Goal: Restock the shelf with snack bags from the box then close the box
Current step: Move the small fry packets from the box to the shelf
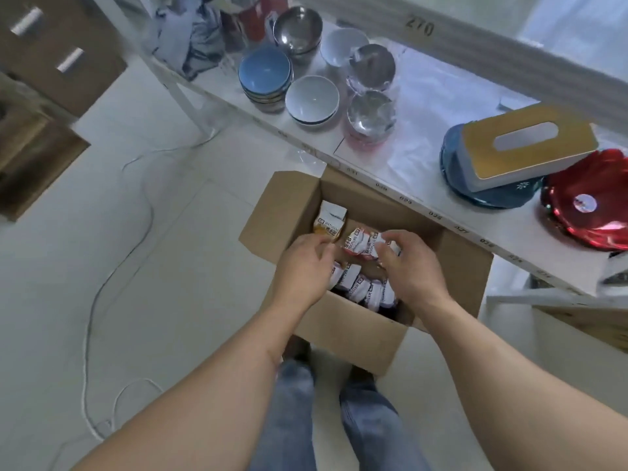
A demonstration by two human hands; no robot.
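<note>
White tiled floor (170,232) across the left and bottom of the frame, bearing an open cardboard box (346,329) at centre and a thin white cable (149,212) trailing left. White shelf (424,178) upper right, carrying stacked bowls (265,71), a tissue box (523,144) on blue plates (492,195), a red dish (588,198).

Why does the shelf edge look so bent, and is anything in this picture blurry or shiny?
Head view: the wide-angle lens bows the shelf edge and stretches the forearms near the bottom; the far corners are soft and hazy, while both hands, left hand and right hand, over the box look fairly sharp; glare shows on the steel bowls and the red dish.
</note>
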